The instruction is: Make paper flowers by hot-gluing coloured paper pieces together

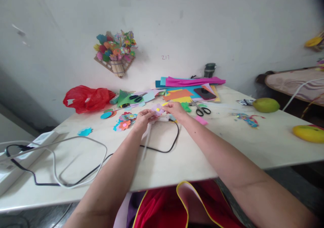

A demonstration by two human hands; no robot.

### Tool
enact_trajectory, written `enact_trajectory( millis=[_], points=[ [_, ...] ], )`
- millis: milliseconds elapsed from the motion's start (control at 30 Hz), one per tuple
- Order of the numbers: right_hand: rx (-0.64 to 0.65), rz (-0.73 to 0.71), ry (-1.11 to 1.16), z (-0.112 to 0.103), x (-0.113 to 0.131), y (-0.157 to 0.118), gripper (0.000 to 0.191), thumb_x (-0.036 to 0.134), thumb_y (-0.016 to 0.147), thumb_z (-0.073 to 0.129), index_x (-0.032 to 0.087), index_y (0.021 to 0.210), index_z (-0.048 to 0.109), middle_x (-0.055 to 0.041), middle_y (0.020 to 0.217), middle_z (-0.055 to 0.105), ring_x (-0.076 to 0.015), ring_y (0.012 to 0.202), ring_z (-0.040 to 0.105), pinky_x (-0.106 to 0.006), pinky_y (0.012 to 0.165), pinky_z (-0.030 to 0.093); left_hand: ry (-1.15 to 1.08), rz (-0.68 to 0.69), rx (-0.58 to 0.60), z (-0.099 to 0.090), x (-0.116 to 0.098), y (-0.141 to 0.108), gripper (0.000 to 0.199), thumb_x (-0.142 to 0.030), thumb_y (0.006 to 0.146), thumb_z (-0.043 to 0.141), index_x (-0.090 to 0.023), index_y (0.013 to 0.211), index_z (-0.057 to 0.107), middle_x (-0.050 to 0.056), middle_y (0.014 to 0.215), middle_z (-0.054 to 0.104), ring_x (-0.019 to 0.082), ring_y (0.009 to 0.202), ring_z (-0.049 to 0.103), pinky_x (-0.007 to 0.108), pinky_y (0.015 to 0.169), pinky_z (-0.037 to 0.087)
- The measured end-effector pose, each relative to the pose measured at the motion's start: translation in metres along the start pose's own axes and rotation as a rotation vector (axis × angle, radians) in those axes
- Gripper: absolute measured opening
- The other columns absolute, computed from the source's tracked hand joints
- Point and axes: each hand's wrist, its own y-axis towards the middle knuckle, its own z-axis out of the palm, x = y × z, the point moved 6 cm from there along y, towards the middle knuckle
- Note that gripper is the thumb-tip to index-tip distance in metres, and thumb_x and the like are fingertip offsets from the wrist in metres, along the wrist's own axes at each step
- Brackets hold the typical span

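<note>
Over the middle of the white table, a lilac paper flower with a yellow centre is pinched between both hands. My left hand is closed on its left edge. Closed at the flower's right edge is my right hand. Below the hands lies a whitish object with a black cord, mostly hidden by my fingers; its kind I cannot make out. Finished-looking paper flowers in several colours lie left of my left hand. Black-handled scissors rest right of my right hand, beside green paper scraps.
A red plastic bag, a second pair of scissors and stacked coloured paper with a phone lie toward the back. A power strip with looped cables is at left. Yellow-green mangoes sit at right.
</note>
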Motion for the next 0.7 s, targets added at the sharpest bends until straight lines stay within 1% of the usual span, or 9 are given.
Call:
enact_trajectory(
  millis=[133, 267, 400, 500, 567, 633, 700],
  points=[
    [-0.008, 0.005, 0.021, -0.005, -0.002, 0.003, 0.026, 0.036, 0.056, 0.072, 0.014, 0.054, 0.059, -0.0001, 0.054, 0.059, -0.0067, 0.046, 0.044, -0.022, 0.05, 0.037, -0.018, 0.002, -0.033, -0.004, 0.001, 0.002, 0.024, -0.026, 0.053, 0.075, -0.013, 0.061, 0.055, 0.0, 0.054, 0.06, 0.014, 0.055, 0.06, 0.031, 0.062, 0.051],
    [-0.086, 0.024, 0.05, -0.015, -0.003, 0.006, 0.027, 0.037, 0.065, 0.066, 0.014, 0.055, 0.057, -0.0003, 0.053, 0.058, -0.0055, 0.043, 0.043, -0.02, 0.045, 0.036, -0.023, 0.001, -0.048, -0.007, 0.002, 0.003, 0.024, -0.025, 0.054, 0.074, -0.013, 0.063, 0.055, 0.001, 0.055, 0.062, 0.015, 0.056, 0.061, 0.03, 0.06, 0.051],
    [-0.159, 0.003, 0.047, -0.023, -0.002, 0.007, 0.031, 0.04, 0.074, 0.058, 0.016, 0.056, 0.052, 0.0044, 0.044, 0.046, -0.0054, 0.039, 0.037, -0.019, 0.039, 0.03, -0.021, -0.008, -0.049, -0.009, 0.005, 0.005, 0.025, -0.026, 0.054, 0.074, -0.013, 0.064, 0.056, 0.003, 0.057, 0.063, 0.015, 0.057, 0.062, 0.028, 0.059, 0.051],
    [-0.199, -0.021, 0.003, -0.026, 0.0, 0.006, 0.038, 0.042, 0.077, 0.054, 0.018, 0.05, 0.043, 0.0064, 0.041, 0.036, -0.0053, 0.037, 0.033, -0.019, 0.036, 0.025, -0.029, -0.01, -0.052, -0.009, 0.005, 0.006, 0.025, -0.026, 0.053, 0.074, -0.012, 0.064, 0.056, 0.004, 0.058, 0.064, 0.015, 0.057, 0.062, 0.028, 0.059, 0.051],
    [-0.228, -0.04, -0.041, -0.028, 0.001, 0.005, 0.042, 0.042, 0.078, 0.052, 0.018, 0.047, 0.037, 0.0064, 0.039, 0.034, -0.005, 0.037, 0.033, -0.019, 0.035, 0.024, -0.039, -0.013, -0.058, -0.009, 0.004, 0.006, 0.025, -0.025, 0.053, 0.074, -0.012, 0.064, 0.056, 0.005, 0.058, 0.064, 0.016, 0.058, 0.062, 0.028, 0.059, 0.051],
    [-0.205, -0.034, -0.055, -0.025, 0.003, 0.004, 0.039, 0.038, 0.08, 0.051, 0.018, 0.049, 0.04, 0.006, 0.041, 0.038, -0.0046, 0.037, 0.035, -0.018, 0.035, 0.026, -0.055, -0.021, -0.056, -0.008, 0.003, 0.005, 0.024, -0.024, 0.053, 0.073, -0.012, 0.065, 0.057, 0.005, 0.059, 0.064, 0.015, 0.058, 0.062, 0.028, 0.06, 0.052],
    [-0.135, 0.006, -0.035, -0.019, 0.003, 0.003, 0.028, 0.031, 0.08, 0.052, 0.017, 0.056, 0.047, 0.0056, 0.046, 0.046, -0.0044, 0.037, 0.038, -0.018, 0.036, 0.029, -0.077, -0.032, -0.057, -0.006, 0.002, 0.003, 0.023, -0.024, 0.053, 0.073, -0.012, 0.065, 0.056, 0.004, 0.057, 0.064, 0.015, 0.057, 0.062, 0.029, 0.06, 0.052]
  ],
)
